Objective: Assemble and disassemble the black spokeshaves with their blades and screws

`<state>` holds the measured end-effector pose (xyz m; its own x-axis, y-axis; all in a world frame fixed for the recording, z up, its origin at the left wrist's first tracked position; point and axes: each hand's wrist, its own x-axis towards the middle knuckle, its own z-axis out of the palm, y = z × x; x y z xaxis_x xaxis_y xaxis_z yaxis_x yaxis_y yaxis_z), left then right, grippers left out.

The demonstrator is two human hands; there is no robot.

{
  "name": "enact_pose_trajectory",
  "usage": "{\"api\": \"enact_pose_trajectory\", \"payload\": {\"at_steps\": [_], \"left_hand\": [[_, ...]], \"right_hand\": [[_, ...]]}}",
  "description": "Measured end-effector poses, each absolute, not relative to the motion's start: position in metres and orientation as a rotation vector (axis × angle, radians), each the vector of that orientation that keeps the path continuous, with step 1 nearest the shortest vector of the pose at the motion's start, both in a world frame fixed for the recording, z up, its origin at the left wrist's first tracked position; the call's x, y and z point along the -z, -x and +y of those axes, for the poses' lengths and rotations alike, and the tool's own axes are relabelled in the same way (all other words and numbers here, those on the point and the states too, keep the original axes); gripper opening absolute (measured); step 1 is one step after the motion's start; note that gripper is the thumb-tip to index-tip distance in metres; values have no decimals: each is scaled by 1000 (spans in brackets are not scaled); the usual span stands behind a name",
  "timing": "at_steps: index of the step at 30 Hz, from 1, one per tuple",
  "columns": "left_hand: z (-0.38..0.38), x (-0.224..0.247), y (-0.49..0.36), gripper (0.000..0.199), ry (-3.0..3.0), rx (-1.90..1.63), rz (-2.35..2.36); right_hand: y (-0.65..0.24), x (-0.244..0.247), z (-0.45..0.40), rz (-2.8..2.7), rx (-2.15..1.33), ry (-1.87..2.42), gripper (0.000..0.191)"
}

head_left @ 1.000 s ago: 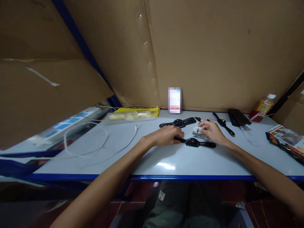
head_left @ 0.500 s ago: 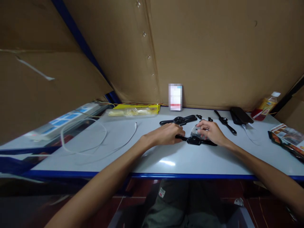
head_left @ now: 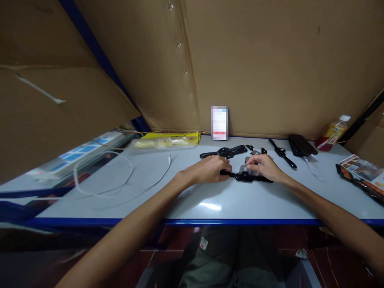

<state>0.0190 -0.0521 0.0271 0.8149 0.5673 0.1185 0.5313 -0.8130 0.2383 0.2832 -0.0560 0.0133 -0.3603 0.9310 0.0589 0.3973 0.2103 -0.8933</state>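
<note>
The surface (head_left: 210, 200) is pale grey-white with a blue front edge. The watch (head_left: 249, 178) between the hands is black, as is the second watch (head_left: 223, 152) behind it. The cable (head_left: 126, 180) is white, the packet (head_left: 168, 139) yellow, the bottle (head_left: 333, 134) yellow with a red label and white cap. The cardboard wall (head_left: 255, 68) is plain brown.
</note>
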Motion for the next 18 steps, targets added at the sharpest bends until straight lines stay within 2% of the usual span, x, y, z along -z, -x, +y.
{"api": "enact_pose_trajectory", "payload": {"at_steps": [7,13,18], "left_hand": [[-55,-31,-22,17,-2860,-232,880],[-55,-31,-22,15,-2844,-242,900],[-55,-30,-22,16,-2845,-237,915]], "right_hand": [[-283,-5,-50,-1763,-1275,1252,12],[-286,-1,-46,-1871,-1251,1213,5],[-286,0,-45,-1898,-1273,1183,10]]}}
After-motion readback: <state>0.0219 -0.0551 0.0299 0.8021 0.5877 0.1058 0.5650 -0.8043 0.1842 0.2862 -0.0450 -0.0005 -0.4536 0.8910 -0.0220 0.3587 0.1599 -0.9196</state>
